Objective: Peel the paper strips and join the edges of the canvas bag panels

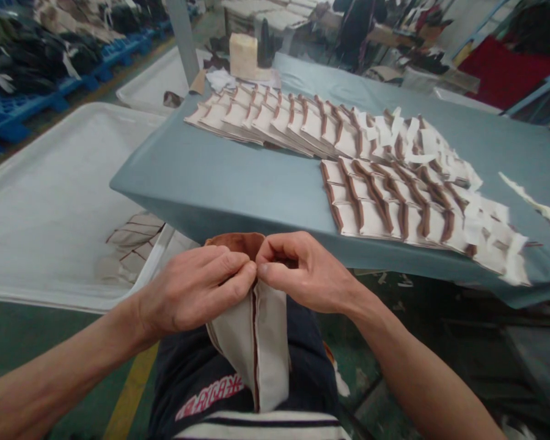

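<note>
Over my lap hangs a cream fabric piece (271,342) with a brown seam down its middle and a brown inner side showing at the top. My left hand (201,284) pinches its upper edge at the seam. Fingertip to fingertip with it, my right hand (302,269) pinches the same edge from the other side. The spot between the fingertips is hidden. Beyond my hands, overlapping rows of similar cream pieces with brown edges (376,205) lie on a table with a blue-grey cover (201,177).
To the left stands a large white bin (64,153) with a few sewn cream pieces (135,241) inside. White strips (417,137) lie over the rows on the table. A pale yellow block (244,55) sits at the far table end. Blue pallets (64,91) hold dark bundles at upper left.
</note>
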The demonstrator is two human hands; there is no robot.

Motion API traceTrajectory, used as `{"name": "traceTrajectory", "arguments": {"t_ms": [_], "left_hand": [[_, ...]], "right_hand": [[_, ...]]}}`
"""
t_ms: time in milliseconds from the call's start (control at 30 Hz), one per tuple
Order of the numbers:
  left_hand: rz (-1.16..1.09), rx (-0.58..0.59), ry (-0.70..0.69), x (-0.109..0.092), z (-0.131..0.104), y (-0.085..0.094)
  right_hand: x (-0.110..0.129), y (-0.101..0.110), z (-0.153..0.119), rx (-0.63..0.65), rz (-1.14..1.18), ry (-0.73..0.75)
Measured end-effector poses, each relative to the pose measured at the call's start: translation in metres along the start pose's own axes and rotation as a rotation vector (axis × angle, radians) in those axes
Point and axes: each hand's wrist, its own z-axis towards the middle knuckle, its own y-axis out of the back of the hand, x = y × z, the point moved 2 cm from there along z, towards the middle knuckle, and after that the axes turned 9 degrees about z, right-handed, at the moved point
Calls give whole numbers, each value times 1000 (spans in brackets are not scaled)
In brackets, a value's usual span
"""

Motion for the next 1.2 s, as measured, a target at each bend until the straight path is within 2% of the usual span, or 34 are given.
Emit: {"name": "traceTrajectory", "arguments": {"t_ms": [100, 200, 333, 433, 533, 600, 700, 800, 867, 933, 1067, 1200], "left_hand": [[-41, -35, 53, -2, 1, -5], [-80, -57, 167, -4, 3, -4], [-184, 113, 323, 0, 9, 5], [-373, 263, 364, 8, 13, 12], [-463, 380, 313, 13, 17, 14], [-380, 383, 235, 13, 18, 13], [-227, 282, 144, 7, 19, 10], [-214, 190, 123, 1, 18, 7], [-233, 155, 125, -1, 16, 6], [-271, 155, 121, 0, 15, 6], [-322, 225, 164, 3, 13, 10], [-311, 325, 211, -3, 15, 18]], "right_hand": [[-1, -1, -5, -64, -94, 145], [-4, -1, -11, -136, -233, 338], [-8, -1, -18, -193, -389, 575], [-9, -1, -22, -218, -477, 681], [-10, -2, -23, -222, -540, 690], [-10, -3, -23, -210, -526, 646], [-8, -3, -25, -184, -369, 539], [-8, -3, -27, -123, -111, 425], [-9, -4, -28, -99, -35, 420], [-10, -4, -29, -103, -106, 512], [-10, -4, -32, -144, -404, 739], [-2, -3, -41, -111, -598, 757]]}}
